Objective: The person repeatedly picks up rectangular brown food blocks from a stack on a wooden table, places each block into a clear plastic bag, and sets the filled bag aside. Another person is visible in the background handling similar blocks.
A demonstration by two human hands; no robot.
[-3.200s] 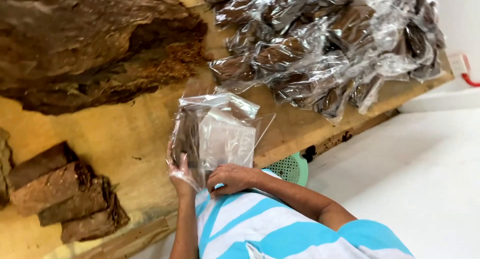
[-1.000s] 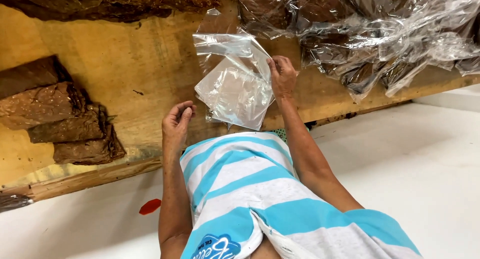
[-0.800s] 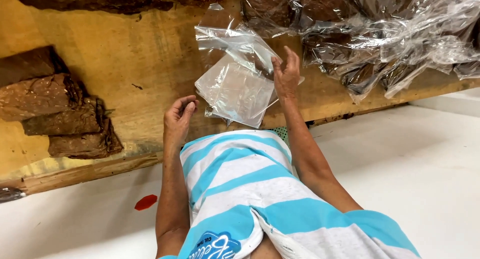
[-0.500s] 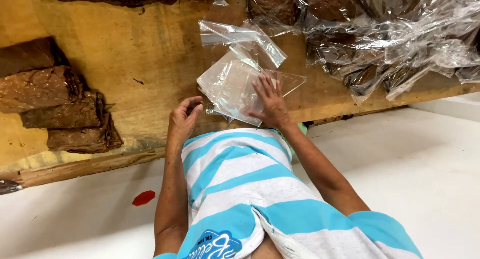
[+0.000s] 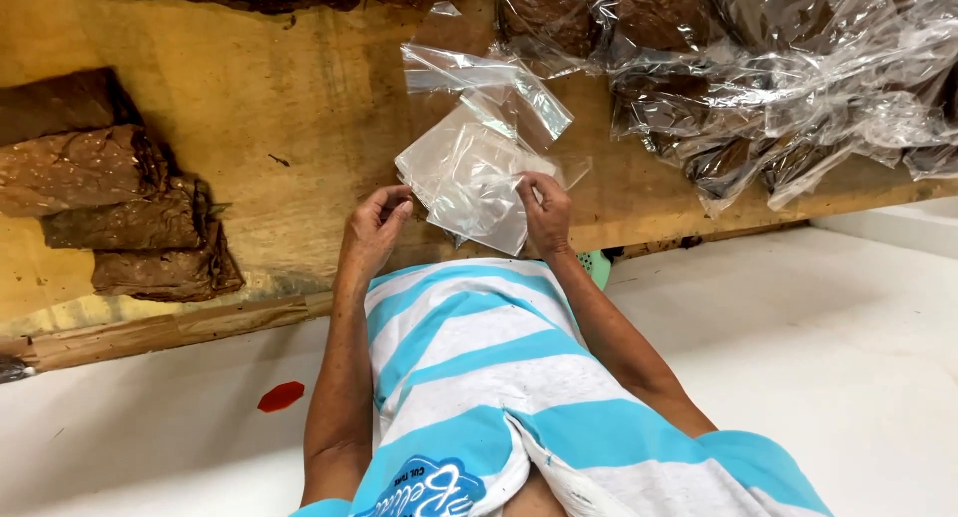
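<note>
Since half a second ago the right hand [image 5: 544, 210] has slid off the bag's face to its right edge. Left to right: brown leaf stacks [image 5: 130, 203] on the bench [image 5: 279, 118], left hand [image 5: 374, 228] curled, grasping the left corner of the clear empty bag [image 5: 469, 173], right hand pinching the opposite edge. Bag lies flat between both hands, equally near each, long axis running away from the body.

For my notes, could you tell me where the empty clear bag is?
Head view, centre: the empty clear bag lies on the wooden table, between both hands.
</note>
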